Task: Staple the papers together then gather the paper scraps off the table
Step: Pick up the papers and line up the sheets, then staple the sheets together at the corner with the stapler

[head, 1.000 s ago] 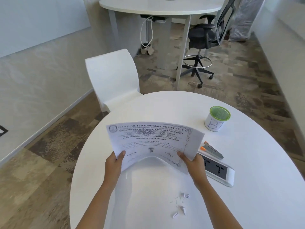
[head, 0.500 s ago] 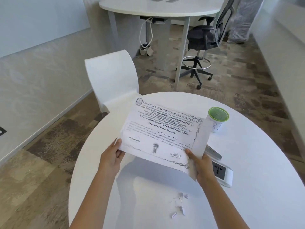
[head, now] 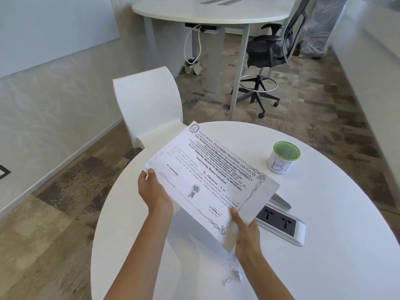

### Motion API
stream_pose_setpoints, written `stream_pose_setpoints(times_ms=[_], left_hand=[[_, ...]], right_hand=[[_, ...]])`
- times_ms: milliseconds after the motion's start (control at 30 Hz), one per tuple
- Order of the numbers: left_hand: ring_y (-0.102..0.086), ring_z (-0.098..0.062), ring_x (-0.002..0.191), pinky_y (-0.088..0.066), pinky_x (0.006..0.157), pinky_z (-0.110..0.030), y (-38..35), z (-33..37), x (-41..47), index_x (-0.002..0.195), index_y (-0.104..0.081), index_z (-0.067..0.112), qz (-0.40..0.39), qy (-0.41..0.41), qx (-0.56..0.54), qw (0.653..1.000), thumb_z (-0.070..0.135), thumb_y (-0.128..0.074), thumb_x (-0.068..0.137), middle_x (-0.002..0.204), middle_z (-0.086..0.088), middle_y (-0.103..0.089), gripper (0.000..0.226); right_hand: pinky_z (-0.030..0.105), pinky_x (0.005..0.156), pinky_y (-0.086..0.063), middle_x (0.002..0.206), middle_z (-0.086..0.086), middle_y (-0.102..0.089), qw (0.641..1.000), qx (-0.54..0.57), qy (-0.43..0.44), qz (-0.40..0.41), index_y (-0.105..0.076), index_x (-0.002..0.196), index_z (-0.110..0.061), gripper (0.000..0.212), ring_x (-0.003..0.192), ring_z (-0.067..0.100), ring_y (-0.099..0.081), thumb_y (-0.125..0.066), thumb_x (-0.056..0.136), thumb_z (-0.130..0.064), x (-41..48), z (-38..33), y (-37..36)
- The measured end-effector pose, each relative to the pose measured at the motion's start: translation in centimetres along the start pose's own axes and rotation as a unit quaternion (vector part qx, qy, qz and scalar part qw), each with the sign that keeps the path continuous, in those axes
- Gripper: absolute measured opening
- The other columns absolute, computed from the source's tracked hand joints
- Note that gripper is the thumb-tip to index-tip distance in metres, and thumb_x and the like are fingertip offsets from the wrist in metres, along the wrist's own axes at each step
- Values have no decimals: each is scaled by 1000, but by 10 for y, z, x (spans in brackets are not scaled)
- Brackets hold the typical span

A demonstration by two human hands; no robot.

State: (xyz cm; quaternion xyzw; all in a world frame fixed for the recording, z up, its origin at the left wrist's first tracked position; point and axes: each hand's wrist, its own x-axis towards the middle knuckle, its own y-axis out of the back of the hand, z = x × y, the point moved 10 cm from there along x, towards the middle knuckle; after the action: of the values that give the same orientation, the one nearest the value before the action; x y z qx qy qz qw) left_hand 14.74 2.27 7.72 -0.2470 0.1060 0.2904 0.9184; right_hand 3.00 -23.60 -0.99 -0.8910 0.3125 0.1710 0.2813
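I hold the papers (head: 207,176), printed certificate sheets, tilted above the round white table (head: 324,245). My left hand (head: 154,191) grips their left edge and my right hand (head: 244,232) pinches the lower right corner. Small white paper scraps (head: 234,273) lie on the table just below my right wrist. A grey stapler (head: 281,203) peeks out from behind the papers' right edge, mostly hidden.
A white cup with a green mesh rim (head: 282,158) stands at the table's far right. A white socket strip (head: 283,226) lies to the right of my right hand. A white chair (head: 149,105) stands behind the table, and a black office chair (head: 270,53) farther back.
The papers have been lifted and turned clockwise, so the printed face now slants toward me. Both hands rose with them and the stapler is now largely covered.
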Motion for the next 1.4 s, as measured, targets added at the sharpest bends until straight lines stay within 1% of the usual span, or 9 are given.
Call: stream_pose_setpoints(times_ms=[333,467,600,667,733,900,1000,1200,1400], left_hand=[[-54,6,61,-45,66,-10,-33,53,-19,87,-56,14,-95,-96,41,990,15,-51,96,69,15,-55,11],[-56,-5,82,-45,80,-18,-46,76,-18,111,-57,5,-131,-136,66,980,15,-52,96,86,6,-59,19],[-48,4,65,-40,67,-8,-50,90,-15,104,-59,6,-125,-165,94,974,13,-54,94,67,16,-53,13],[-44,7,55,-36,61,-4,-52,92,-14,102,-59,5,-127,-174,107,971,12,-56,93,58,18,-47,12],[-45,7,57,-37,62,-4,-57,92,-16,107,-62,3,-145,-183,118,965,12,-57,92,66,12,-46,18],[-57,-2,85,-43,80,-12,-64,89,-29,109,-66,9,-175,-195,152,953,15,-62,89,96,3,-64,21],[-59,11,77,-45,77,-9,-68,87,-34,98,-67,21,-178,-197,166,950,14,-64,87,93,11,-66,13],[-61,13,79,-46,76,-5,-71,91,-42,87,-67,32,-187,-207,163,946,10,-66,85,91,15,-67,22],[-64,11,76,-47,73,-6,-71,94,-43,87,-70,29,-180,-206,149,950,9,-71,81,75,23,-72,20]], right_hand=[[22,68,-56,107,0,-69,999,34,-11,-37,-58,121,-15,34,89,13,-64,-61,87,-10,14,-17,7],[19,59,-56,92,-9,-75,998,24,19,-54,-66,105,-23,59,74,5,-69,-88,51,-31,26,-44,11],[20,70,-58,88,-2,-75,993,-80,87,-7,-64,107,-15,20,74,8,-70,-62,88,-11,43,-65,34],[18,79,-52,98,2,-73,938,-277,192,77,-64,108,-17,20,87,17,-69,-62,89,-13,52,-97,53],[25,85,-46,113,6,-67,825,-486,260,124,-60,116,-16,29,105,26,-61,-63,87,-16,62,-122,57],[41,97,-39,137,12,-46,629,-750,190,82,-39,137,-9,58,121,33,-43,-63,87,-23,105,-113,65],[38,93,-41,128,10,-52,584,-791,168,72,-41,135,-11,49,116,30,-48,-57,90,-24,117,-108,67],[36,75,-43,109,16,-58,670,-711,197,81,-56,118,-7,27,100,34,-53,-53,91,-10,125,-110,70],[31,78,-44,106,6,-54,936,-327,131,24,-47,128,-12,33,84,20,-57,-44,98,-25,102,-121,43]])
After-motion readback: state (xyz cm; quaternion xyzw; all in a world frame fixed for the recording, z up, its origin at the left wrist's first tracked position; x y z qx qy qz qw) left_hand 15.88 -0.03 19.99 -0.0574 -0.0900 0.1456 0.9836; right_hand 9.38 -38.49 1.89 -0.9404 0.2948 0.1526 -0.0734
